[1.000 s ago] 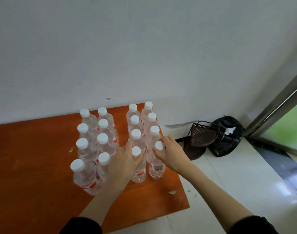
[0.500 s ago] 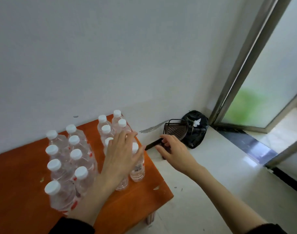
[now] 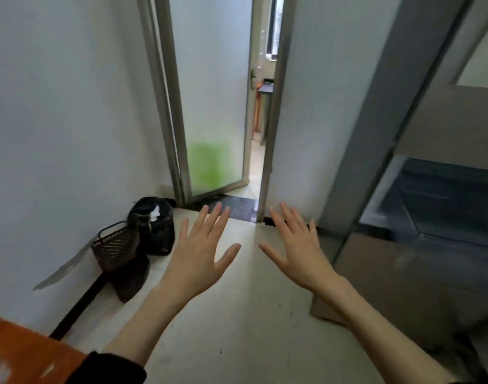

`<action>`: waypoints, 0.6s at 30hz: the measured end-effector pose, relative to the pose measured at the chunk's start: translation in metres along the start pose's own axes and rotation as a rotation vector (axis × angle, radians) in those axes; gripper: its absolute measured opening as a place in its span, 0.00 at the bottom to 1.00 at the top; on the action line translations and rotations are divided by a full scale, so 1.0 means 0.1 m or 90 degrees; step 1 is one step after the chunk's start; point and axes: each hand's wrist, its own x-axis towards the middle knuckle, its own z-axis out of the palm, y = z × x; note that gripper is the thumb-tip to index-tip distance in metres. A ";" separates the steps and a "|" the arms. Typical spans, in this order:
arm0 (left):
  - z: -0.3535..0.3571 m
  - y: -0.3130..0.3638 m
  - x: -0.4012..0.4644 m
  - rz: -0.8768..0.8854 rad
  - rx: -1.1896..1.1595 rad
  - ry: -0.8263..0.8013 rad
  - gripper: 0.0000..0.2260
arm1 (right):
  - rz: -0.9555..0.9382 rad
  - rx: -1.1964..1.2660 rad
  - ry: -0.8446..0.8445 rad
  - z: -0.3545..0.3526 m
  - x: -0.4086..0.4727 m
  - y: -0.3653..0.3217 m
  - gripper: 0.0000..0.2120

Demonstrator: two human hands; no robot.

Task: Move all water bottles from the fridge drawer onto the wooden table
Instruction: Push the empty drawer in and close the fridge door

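- Orange-brown wooden table (image 3: 29, 353): only a smooth corner is seen at the lower left edge; no bottle is shown on that part.
- Grey fridge with its open dark drawer (image 3: 445, 206): seen at the right, blurred; its contents cannot be told.
- Left hand (image 3: 201, 250): held out over the pale glossy floor (image 3: 237, 342), fingers spread wide, nothing held.
- Right hand (image 3: 295, 248): likewise spread wide and empty, fingers pointed toward the frosted glass door (image 3: 215, 106).
- Black bin bag (image 3: 154, 225) and dark slotted dustpan (image 3: 115, 248): set against the white wall.

No lettering, label, brand, number or sign could be read on any surface in the head-camera view.
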 end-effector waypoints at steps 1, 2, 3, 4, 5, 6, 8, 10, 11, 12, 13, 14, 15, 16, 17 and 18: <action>0.14 0.28 0.11 0.024 -0.004 -0.012 0.38 | 0.029 -0.005 0.005 -0.12 -0.14 0.30 0.34; 0.28 0.57 0.20 0.048 -0.009 -0.026 0.38 | 0.058 -0.008 0.010 -0.25 -0.29 0.58 0.34; 0.41 0.84 0.29 0.072 -0.016 -0.041 0.37 | 0.088 -0.011 0.015 -0.37 -0.43 0.85 0.34; 0.53 1.11 0.38 0.098 -0.022 -0.057 0.37 | 0.117 -0.015 0.020 -0.48 -0.58 1.12 0.34; 0.65 1.37 0.47 0.125 -0.027 -0.071 0.38 | 0.145 -0.022 0.026 -0.58 -0.73 1.36 0.34; 0.74 1.62 0.56 0.153 -0.028 -0.082 0.39 | 0.173 -0.030 0.030 -0.66 -0.87 1.59 0.34; 0.89 2.10 0.73 0.204 -0.028 -0.094 0.41 | 0.231 -0.040 0.035 -0.80 -1.12 2.01 0.35; 1.02 2.53 0.91 0.242 -0.038 -0.109 0.40 | 0.289 -0.045 0.037 -0.90 -1.33 2.37 0.35; 1.09 2.74 0.99 0.258 -0.044 -0.116 0.40 | 0.314 -0.047 0.039 -0.93 -1.42 2.54 0.34; 1.17 2.93 1.06 0.274 -0.049 -0.122 0.39 | 0.336 -0.049 0.040 -0.95 -1.50 2.70 0.34; 1.27 3.10 1.14 0.289 -0.051 -0.129 0.38 | 0.358 -0.051 0.037 -0.95 -1.57 2.86 0.34; 1.37 3.26 1.21 0.302 -0.053 -0.137 0.37 | 0.376 -0.052 0.032 -0.95 -1.63 3.01 0.34; 1.49 3.39 1.28 0.313 -0.054 -0.147 0.36 | 0.392 -0.051 0.027 -0.95 -1.68 3.16 0.34; 1.60 3.53 1.36 0.320 -0.053 -0.154 0.35 | 0.405 -0.047 0.022 -0.94 -1.72 3.32 0.34; 1.71 3.65 1.44 0.324 -0.053 -0.161 0.32 | 0.418 -0.045 0.019 -0.93 -1.73 3.48 0.34; 1.82 3.76 1.52 0.328 -0.056 -0.168 0.30 | 0.433 -0.043 0.019 -0.93 -1.74 3.65 0.34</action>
